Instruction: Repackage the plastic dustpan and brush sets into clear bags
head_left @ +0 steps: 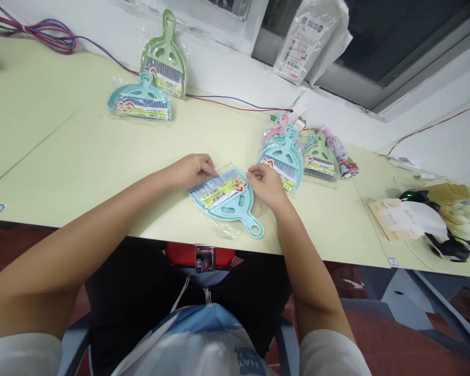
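Note:
A light blue dustpan and brush set (233, 206) in a clear plastic bag lies on the table in front of me, its handle pointing down to the right. A printed label with red pictures crosses the brush bristles. My left hand (194, 171) is closed at the bag's upper left edge, thumb and finger pinched near the bristles. On the other side my right hand (267, 184) pinches the bag's upper right edge beside the label. The fingertips partly hide the film between them.
Just beyond my right hand stand blue sets (285, 156), a pink one (280, 128) and a green one (321, 159). Farther left lie another blue set (141, 102) and a green set (166, 62). Cables (50, 36) run along the wall; a paper packet (399, 219) sits right.

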### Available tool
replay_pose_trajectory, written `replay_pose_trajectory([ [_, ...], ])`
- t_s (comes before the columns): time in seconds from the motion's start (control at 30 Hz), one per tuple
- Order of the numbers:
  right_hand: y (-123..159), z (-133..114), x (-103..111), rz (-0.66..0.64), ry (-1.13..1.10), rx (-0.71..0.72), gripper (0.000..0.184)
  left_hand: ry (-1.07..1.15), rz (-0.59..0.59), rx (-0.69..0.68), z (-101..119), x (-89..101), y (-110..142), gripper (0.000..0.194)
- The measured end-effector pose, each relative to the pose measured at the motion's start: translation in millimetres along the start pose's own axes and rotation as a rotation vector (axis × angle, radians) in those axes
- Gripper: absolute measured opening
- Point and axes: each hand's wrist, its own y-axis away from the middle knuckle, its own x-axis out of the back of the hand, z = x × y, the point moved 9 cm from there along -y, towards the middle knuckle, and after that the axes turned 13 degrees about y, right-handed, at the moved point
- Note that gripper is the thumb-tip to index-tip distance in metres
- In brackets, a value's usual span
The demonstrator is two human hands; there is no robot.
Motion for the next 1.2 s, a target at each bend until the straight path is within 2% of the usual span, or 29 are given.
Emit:
replay_pose_trajectory([
  [0.13, 17.7, -14.0, 28.3, 0.057, 0.123, 0.028, 0.012, -0.034, 0.013, -0.041, 4.9, 1.4, -0.3, 0.032],
  [0.23, 63.0, -25.4, 58.1, 0.112, 0.344, 0.032, 0.029, -0.034, 0.015, -0.033, 3.8, 0.5, 0.5, 0.034],
  [0.3, 100.1, -24.3, 67.6, 0.104, 0.426, -0.011, 0.034, -0.045, 0.014, -0.024, 2.9, -1.3, 0.9, 0.036],
  [0.4, 144.1, -20.2, 42.3, -0.149, 0.371, 0.012, 0.03, -0.054, 0.006, -0.008, 2.2, -4.0, 0.4, 0.038],
  [0.47, 158.5, -20.9, 31.2, -0.173, 0.383, 0.052, 0.027, -0.071, -0.003, 0.014, 1.8, -4.9, -0.3, 0.038],
  [0.57, 163.7, -19.9, 24.9, -0.147, 0.414, 0.082, 0.016, -0.1, -0.021, 0.049, 1.9, -5.1, -0.6, 0.04],
  [0.67, 166.0, -14.2, 28.9, -0.129, 0.416, 0.064, 0.015, -0.081, -0.027, 0.062, 3.4, -4.5, 0.2, 0.041],
  [0.8, 172.4, -6.8, 34.4, -0.106, 0.4, 0.03, 0.021, -0.064, -0.011, 0.046, 4.9, -2.0, 1.5, 0.039],
  [0.93, 171.0, -3.3, 33.1, -0.068, 0.394, -0.019, 0.038, 0.036, -0.005, 0.006, 4.7, 2.8, 3.6, 0.035],
  [1.0, 167.0, -3.9, 31.3, -0.069, 0.373, -0.03, 0.038, 0.086, 0.053, 0.005, 1.6, 12.0, 5.2, 0.035],
  [1.1, 161.2, -4.2, 29.3, -0.116, 0.314, -0.021, 0.024, 0.103, 0.172, 0.062, -8.6, 29.2, 8.7, 0.035],
  [1.2, 155.9, 7.7, 35.5, -0.135, 0.238, -0.076, 0.025, 0.082, 0.232, 0.096, -15.3, 39.9, 10.8, 0.034],
])
